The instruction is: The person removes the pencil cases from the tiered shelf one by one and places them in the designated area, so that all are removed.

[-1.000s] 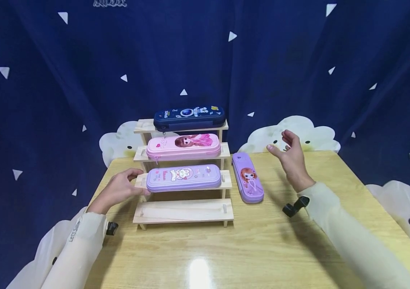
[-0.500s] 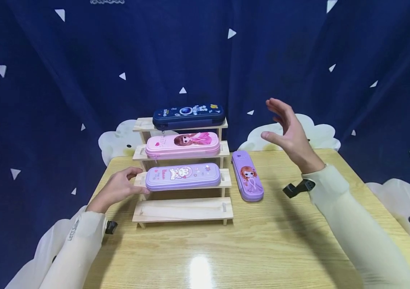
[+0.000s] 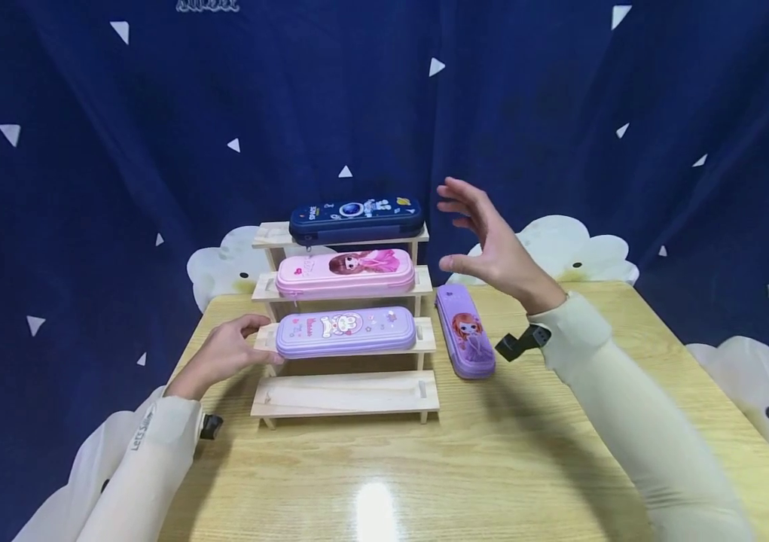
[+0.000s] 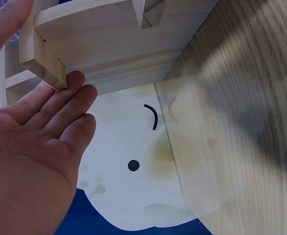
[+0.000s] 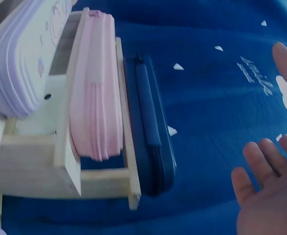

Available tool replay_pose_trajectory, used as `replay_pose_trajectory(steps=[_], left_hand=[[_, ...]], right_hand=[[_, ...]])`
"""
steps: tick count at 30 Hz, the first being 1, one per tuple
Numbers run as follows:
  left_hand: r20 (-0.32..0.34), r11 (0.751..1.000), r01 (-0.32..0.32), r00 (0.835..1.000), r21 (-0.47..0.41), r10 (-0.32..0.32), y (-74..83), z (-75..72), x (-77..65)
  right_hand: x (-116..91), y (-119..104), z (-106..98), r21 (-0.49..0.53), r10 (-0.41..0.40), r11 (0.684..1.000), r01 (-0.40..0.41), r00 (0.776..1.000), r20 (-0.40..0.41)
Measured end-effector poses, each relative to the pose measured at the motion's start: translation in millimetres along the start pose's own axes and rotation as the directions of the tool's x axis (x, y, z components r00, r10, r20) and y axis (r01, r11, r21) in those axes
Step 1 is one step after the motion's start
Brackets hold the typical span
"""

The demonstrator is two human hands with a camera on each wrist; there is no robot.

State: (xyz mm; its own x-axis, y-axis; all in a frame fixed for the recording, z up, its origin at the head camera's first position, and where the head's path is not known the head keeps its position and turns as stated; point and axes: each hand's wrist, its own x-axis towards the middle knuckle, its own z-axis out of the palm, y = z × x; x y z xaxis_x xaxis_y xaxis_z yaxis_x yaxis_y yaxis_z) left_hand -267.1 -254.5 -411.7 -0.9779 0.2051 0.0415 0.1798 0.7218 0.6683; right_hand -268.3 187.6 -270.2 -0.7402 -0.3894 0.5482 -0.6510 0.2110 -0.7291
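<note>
left hand (image 3: 224, 352) pinches a pale wooden four-tier rack (image 3: 343, 396), seemingly steadying it, contact partly hidden; right hand (image 3: 495, 248) hangs empty, fingers unclenched. oblong lavender case (image 3: 346, 332), pink case (image 3: 346, 275) and navy case (image 3: 357, 220) lie lengthwise for support; oblong purple case (image 3: 465, 333) lies beside.

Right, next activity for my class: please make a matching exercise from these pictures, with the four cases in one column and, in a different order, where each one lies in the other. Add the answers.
Column one
1. navy case
2. pink case
3. lilac case with a white cartoon character
4. purple case with a red-haired doll

Column two
A. on the second shelf from the top
B. on the table, beside the rack
C. on the top shelf
D. on the third shelf from the top

Pairs: 1-C, 2-A, 3-D, 4-B
</note>
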Motion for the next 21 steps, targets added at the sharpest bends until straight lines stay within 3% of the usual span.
replay_pose_trajectory(steps=[9,21], left_hand=[[-0.005,1.000,-0.003,1.000,0.007,0.003,-1.5,-1.3,-0.8],[0.001,1.000,0.013,1.000,0.029,-0.013,-0.3,-1.9,-1.8]], right_hand=[[8.3,3.4,30.6,-0.129,0.005,0.992,0.014,0.989,0.147],[-1.2,25.9,71.4,-0.128,0.083,0.991,-0.044,0.945,0.317]])
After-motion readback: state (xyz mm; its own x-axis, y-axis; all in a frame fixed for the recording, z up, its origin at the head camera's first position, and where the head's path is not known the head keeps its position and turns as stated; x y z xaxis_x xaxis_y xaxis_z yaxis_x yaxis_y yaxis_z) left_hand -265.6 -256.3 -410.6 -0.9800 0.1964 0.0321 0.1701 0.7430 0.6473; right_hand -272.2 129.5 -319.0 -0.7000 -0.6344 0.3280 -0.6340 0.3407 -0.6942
